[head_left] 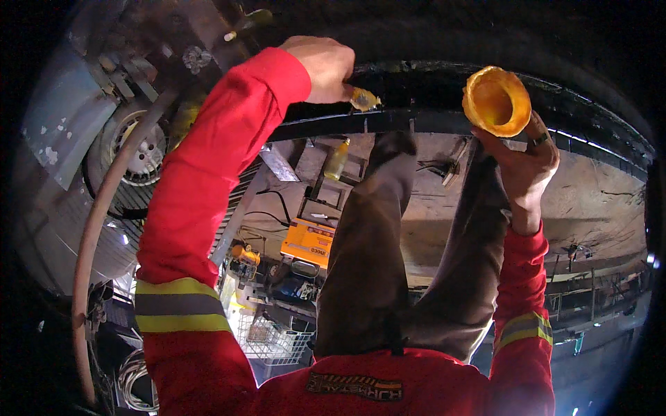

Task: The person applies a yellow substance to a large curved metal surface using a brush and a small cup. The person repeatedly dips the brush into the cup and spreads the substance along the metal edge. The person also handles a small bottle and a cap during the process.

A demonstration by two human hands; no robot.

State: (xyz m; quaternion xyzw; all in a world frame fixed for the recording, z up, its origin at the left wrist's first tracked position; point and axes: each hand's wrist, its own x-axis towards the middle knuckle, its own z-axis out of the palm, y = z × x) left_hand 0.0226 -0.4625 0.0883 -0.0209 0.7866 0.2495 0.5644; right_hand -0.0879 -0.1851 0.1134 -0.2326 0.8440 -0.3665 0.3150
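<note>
My left hand (320, 67) is closed on a small flat yellowish piece (365, 100) with dark smears. Its tip sits close against a long dark beam (430, 119) that crosses in front of me. What kind of tool the piece is, I cannot make out. My right hand (526, 165) grips a round orange-yellow cup (497, 101) from below, with fingers at its lower side. The cup's mouth faces me, and its thick rim and inner wall look coated in yellow-orange stuff. It is held to the right of the smeared piece, apart from it.
Below the beam lie a bottle with yellowish contents (337, 160) and an orange machine box (307, 242) with dark cables. A wheel (138, 148), a thick brown hose (104, 215) and a wire basket (274, 341) are at the left. My legs (371, 243) stretch toward the beam.
</note>
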